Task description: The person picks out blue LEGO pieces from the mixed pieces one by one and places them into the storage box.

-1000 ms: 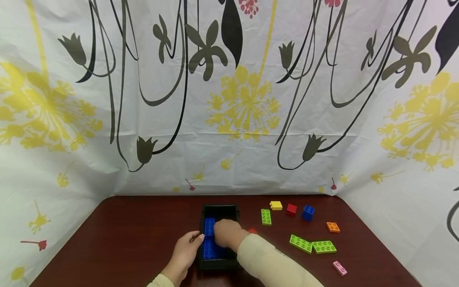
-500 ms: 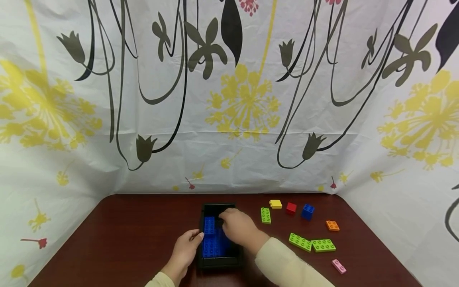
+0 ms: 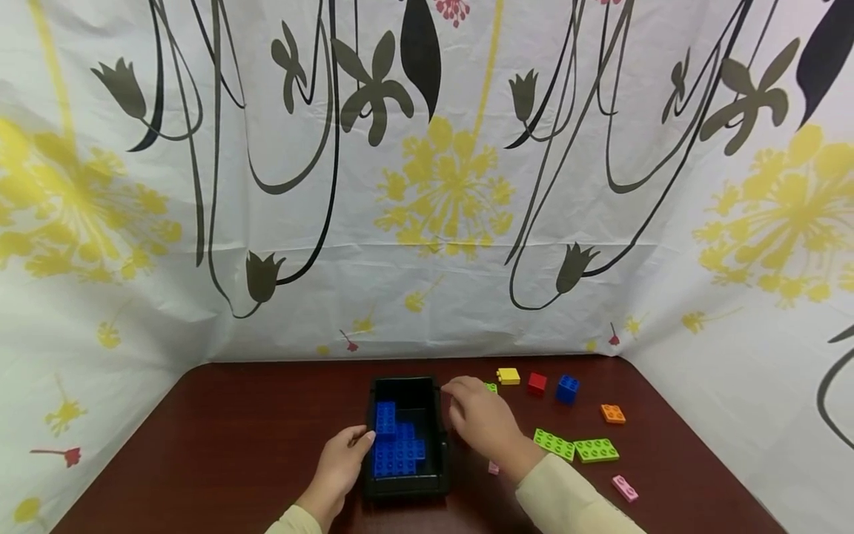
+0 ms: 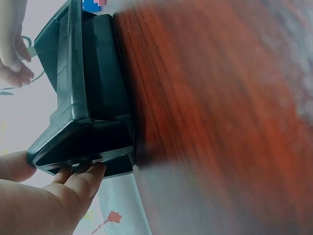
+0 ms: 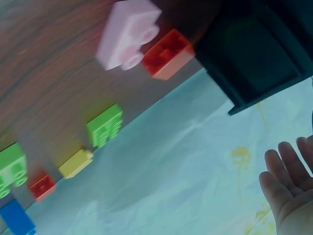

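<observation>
A black plastic box [image 3: 405, 487] stands on the table with several blue toy bricks [image 3: 399, 454] gathered along its left side and front. My left hand [image 3: 339, 463] grips the box's left rim. In the left wrist view the thumb of that left hand [image 4: 54, 203] is on one side of the box wall [image 4: 100, 66] and the fingers are on the other. Just beyond the right rim hovers my right hand [image 3: 483, 421]. The right wrist view shows this right hand [image 5: 293, 193] with loose, spread fingers and nothing in them.
Right of the box lie two long green bricks [image 3: 596, 450], an orange brick [image 3: 612, 414], a pink brick [image 3: 625, 488], a blue brick [image 3: 568, 389], a red brick [image 3: 537, 383] and a yellow brick [image 3: 508, 376]. Another red brick [image 5: 168, 54] is beside the box. A patterned cloth [image 3: 427, 311] hangs behind.
My right hand has come out of the box and moved right, past its rim, uncovering the blue bricks inside. The left hand has kept its grip on the box.
</observation>
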Available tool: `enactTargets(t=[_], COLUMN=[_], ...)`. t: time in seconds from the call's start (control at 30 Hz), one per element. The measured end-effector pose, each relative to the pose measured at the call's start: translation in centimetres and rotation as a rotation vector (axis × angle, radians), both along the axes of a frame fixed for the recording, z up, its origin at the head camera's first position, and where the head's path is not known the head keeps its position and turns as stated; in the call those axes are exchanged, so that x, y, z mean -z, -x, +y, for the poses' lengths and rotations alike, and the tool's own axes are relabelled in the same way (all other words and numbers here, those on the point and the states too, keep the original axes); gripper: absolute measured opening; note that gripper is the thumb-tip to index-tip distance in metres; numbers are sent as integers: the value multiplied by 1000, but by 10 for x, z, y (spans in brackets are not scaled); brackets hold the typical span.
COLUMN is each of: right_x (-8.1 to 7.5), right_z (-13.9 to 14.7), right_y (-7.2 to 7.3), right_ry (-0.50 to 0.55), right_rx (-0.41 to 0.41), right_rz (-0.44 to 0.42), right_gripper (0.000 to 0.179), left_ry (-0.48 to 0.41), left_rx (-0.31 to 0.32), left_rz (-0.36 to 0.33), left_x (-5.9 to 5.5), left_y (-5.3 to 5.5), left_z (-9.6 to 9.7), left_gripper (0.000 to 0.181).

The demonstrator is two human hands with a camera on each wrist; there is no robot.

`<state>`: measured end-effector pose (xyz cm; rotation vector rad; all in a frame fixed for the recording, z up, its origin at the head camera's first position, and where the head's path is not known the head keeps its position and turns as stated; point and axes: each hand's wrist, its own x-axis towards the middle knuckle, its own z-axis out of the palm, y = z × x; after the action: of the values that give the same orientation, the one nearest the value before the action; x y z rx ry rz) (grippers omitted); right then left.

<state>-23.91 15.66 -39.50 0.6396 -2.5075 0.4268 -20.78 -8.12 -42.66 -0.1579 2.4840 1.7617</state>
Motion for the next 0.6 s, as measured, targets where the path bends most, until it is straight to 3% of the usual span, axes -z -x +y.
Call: enactTargets(t=[0.33, 0.6], right_x=[-4, 3], right_z=[25, 50], right_y=[-6, 0], right_ry=[38, 37], right_rx=[54, 134], right_rz=[-7, 25], right_gripper=[25, 25], left_ry=[25, 28], left_rx=[-25, -30], left_rz=[33, 28], left_x=[-1, -1], left_y=[-1, -1], left_z=[2, 3], left_gripper=[49, 50])
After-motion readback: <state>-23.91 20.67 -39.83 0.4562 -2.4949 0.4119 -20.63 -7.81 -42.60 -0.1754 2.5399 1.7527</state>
